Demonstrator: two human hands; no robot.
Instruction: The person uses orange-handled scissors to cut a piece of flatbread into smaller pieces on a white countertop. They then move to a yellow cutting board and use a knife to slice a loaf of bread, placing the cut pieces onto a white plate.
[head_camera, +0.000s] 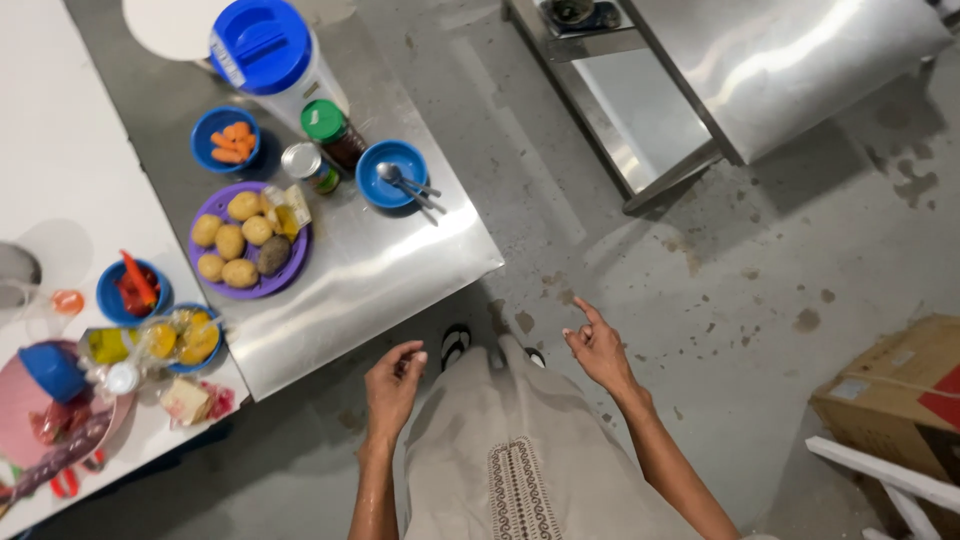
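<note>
Both hands hang empty off the near corner of the shiny steel table (380, 270), the left hand (392, 385) loosely curled and nearer it, the right hand (600, 345) pointing a finger, well apart from the purple round plate of potatoes (205, 260).

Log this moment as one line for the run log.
left hand: empty, fingers curled, off the steel table | right hand: empty, forefinger out, above the floor | nearest: purple plate of potatoes
</note>
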